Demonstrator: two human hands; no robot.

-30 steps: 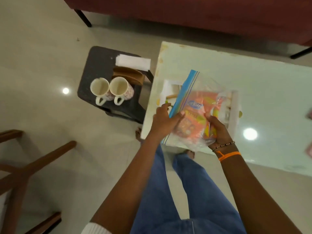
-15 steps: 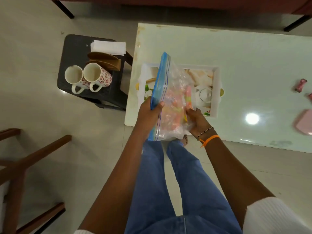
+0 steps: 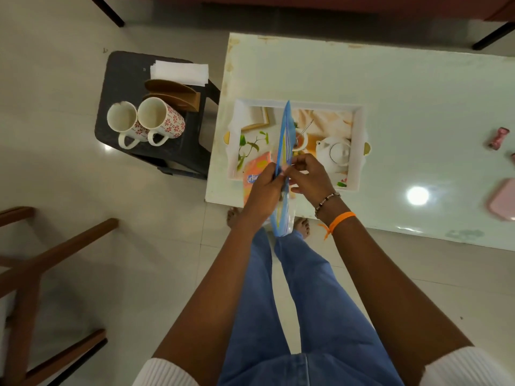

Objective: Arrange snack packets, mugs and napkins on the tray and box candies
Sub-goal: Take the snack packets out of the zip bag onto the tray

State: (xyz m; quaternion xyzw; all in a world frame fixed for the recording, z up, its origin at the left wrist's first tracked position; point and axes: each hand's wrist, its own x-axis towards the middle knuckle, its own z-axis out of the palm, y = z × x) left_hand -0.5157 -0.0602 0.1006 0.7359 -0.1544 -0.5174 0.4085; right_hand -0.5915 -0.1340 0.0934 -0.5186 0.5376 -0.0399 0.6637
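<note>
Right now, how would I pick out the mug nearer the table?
Start at the small black stool left of the white table. Two white mugs with red flower print stand at its front edge, handles toward the camera. Take the right-hand mug, which touches the brown wooden napkin holder; the left mug does not.

Above the near edge of the white picture-printed tray [image 3: 359, 151], the left hand [image 3: 264, 190] and right hand [image 3: 309, 176] pinch a blue-edged clear plastic zip bag [image 3: 284, 135] edge-on; two floral mugs [image 3: 145, 121] stand left of the tray.

Head-worn view, steeply downward, close
</note>
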